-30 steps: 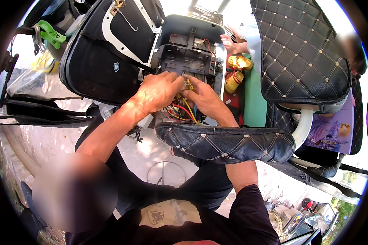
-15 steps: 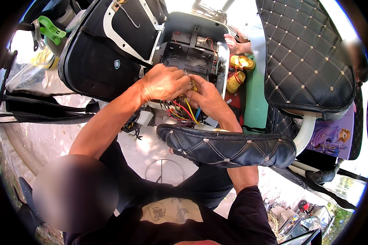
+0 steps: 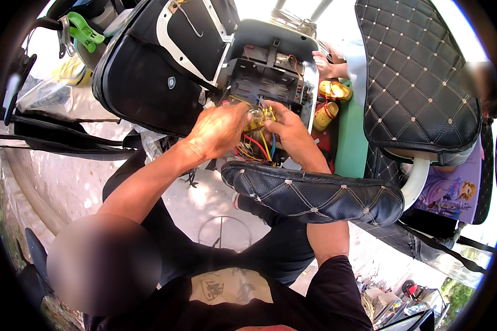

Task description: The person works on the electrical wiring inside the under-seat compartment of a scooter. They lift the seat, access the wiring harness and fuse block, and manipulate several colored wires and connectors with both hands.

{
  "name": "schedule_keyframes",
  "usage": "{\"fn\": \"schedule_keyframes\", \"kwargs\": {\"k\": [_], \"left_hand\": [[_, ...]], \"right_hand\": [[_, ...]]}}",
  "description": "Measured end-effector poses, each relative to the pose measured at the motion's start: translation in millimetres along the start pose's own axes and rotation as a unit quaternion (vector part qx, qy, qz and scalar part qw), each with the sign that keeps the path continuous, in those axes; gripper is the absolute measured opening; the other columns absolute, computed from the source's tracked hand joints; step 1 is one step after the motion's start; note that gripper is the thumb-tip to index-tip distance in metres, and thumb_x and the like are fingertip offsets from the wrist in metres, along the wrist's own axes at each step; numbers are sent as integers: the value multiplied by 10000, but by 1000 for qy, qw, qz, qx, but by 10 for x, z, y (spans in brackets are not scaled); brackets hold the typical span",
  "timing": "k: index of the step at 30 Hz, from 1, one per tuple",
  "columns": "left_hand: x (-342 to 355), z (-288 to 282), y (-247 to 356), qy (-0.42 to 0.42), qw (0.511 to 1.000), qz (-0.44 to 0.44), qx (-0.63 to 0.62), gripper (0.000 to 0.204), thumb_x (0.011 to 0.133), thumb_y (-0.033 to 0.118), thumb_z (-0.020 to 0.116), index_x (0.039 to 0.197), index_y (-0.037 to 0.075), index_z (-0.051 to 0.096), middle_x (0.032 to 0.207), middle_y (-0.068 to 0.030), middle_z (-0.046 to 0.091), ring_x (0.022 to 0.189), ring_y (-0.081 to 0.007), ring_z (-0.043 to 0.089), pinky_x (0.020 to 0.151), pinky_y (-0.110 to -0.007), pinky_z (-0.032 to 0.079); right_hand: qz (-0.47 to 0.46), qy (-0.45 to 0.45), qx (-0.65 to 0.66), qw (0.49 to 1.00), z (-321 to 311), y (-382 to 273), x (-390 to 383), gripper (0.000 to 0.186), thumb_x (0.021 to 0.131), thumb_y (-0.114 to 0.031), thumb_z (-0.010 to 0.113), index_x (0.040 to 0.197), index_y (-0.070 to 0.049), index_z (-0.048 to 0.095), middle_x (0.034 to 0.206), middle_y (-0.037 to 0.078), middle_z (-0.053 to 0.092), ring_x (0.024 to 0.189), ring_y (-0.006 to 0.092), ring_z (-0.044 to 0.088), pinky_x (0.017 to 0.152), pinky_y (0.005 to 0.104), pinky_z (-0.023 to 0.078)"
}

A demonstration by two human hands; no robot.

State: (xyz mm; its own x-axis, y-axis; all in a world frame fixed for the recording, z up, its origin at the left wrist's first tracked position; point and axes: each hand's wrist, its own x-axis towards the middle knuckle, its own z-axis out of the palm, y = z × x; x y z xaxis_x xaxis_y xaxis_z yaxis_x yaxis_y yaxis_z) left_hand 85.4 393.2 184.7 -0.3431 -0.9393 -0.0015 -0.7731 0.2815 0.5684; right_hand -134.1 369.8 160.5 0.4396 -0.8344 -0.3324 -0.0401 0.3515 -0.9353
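Both hands meet above an open grey under-seat compartment [image 3: 248, 32]. My left hand [image 3: 218, 131] is closed, its fingertips pinching the left side of a small yellow and clear part [image 3: 267, 114] that looks like a wire connector. From the other side, my right hand [image 3: 294, 138] grips the same part between thumb and fingers. Red, yellow and blue wires [image 3: 265, 144] hang in a loose bundle just below it. Behind the fingers, a black metal bracket [image 3: 262, 74] sits inside the compartment. Curled fingers partly hide the connector's ends.
A raised black seat [image 3: 149, 83] leans at the left. The quilted armrest [image 3: 315, 194] crosses over my right forearm. At the right stand a quilted backrest [image 3: 419, 71], yellow clogs [image 3: 326, 115] and another person's bare foot [image 3: 330, 67]. Green clips [image 3: 85, 32] hang at upper left.
My hands have shifted slightly down and drawn a little apart, exposing more of the yellow part between them. The whole view has moved slightly, so surroundings sit farther right.
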Motion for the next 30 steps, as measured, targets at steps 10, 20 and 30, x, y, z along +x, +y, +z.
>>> {"fn": "schedule_keyframes", "kwargs": {"k": [10, 20, 30], "left_hand": [[-11, 127, 42, 47, 997, 47, 49, 206, 1055, 238, 557, 985, 46, 584, 894, -153, 693, 812, -395, 689, 707, -510, 545], [25, 92, -65, 56, 992, 93, 70, 128, 974, 196, 629, 963, 76, 585, 892, -109, 690, 855, -350, 705, 690, -482, 558], [-34, 172, 60, 46, 996, 56, 58, 237, 1046, 244, 576, 935, 35, 575, 802, -189, 676, 727, -427, 681, 666, -522, 541]], "right_hand": [[39, 14, 34, 999, -46, 23, 53, 350, 1125, -226, 442, 1310, 30, 594, 914, 21, 652, 684, 94, 574, 635, 267, 465], [61, 4, 151, 987, 24, 47, 99, 307, 1127, -270, 459, 1123, 3, 600, 818, 34, 599, 607, 97, 494, 527, 267, 390], [75, 9, 113, 991, 0, 18, 107, 250, 1112, -241, 486, 1085, -8, 572, 793, 16, 531, 588, 94, 472, 493, 277, 354]]}}
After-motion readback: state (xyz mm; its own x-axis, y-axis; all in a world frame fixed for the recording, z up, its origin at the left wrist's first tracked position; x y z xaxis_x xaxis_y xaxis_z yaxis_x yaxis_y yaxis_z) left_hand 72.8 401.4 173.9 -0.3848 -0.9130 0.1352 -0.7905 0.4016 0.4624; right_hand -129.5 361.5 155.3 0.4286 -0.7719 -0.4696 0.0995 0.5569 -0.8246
